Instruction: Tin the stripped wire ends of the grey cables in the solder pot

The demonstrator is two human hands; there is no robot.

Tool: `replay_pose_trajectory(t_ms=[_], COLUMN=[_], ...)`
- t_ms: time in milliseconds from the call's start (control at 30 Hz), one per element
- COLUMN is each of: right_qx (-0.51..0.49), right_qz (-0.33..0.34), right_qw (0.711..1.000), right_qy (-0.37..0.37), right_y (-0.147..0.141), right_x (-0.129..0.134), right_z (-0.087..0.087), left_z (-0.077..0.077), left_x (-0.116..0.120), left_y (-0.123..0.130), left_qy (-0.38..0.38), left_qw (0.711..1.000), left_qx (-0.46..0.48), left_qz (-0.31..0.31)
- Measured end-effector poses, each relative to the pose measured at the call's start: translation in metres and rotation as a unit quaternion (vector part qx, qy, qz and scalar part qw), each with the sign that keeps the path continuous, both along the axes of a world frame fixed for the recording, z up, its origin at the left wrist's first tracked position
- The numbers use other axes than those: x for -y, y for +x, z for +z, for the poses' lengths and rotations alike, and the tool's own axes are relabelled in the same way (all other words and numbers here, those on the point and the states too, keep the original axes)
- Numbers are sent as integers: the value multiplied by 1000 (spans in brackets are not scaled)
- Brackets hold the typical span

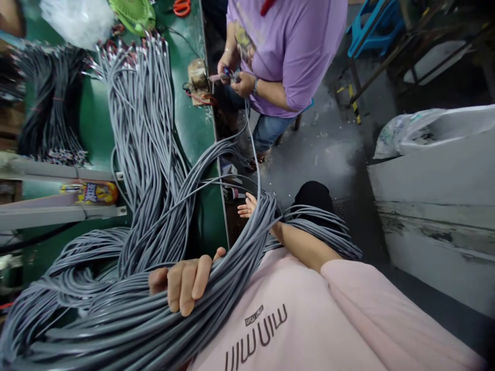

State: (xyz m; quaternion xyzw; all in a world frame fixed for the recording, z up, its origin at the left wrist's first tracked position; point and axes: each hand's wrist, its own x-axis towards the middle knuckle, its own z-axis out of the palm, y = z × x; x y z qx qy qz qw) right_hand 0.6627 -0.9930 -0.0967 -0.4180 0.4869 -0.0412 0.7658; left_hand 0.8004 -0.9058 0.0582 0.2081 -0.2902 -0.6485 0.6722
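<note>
A thick bundle of grey cables (232,278) runs across the front of my body, from the lower left up toward my right arm. My left hand (187,283) is closed on this bundle, its fingers curled over the top. Past the bundle's upper end, my right hand (246,207) is open with its fingers stretched out. The bundle lies over my right wrist, and its cables hang beyond my forearm. Many more grey cables (143,129) are spread over the green table (193,123), their stripped-looking ends at the far side.
Across from me a person in a purple top (294,56) works on a cable end with both hands. Dark cable bundles (54,103), a green fan (135,13) and orange-handled scissors (181,7) are on the table. A white bag (410,129) lies at right, near a blue stool (377,31).
</note>
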Motion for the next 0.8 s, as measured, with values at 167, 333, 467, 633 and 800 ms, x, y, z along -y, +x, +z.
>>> replay_pose_trajectory(t_ms=[167, 333, 467, 633, 800], right_qx=[102, 153, 137, 64, -31], right_qz=[-155, -186, -172, -152, -129], right_qw=[980, 966, 974, 986, 987], right_qy=[70, 97, 52, -18, -90], right_y=[-9, -20, -36, -51, -50], right_x=[20, 39, 47, 52, 51], right_z=[4, 19, 27, 24, 18], left_z=[-1, -7, -8, -4, -12], left_x=[0, 7, 14, 28, 22], left_y=[19, 19, 9, -5, -3], left_qy=[49, 158, 239, 312, 267], left_qw=[998, 980, 955, 928, 945], left_qx=[-23, -62, -76, -60, -66], left_qz=[22, 104, 161, 196, 178])
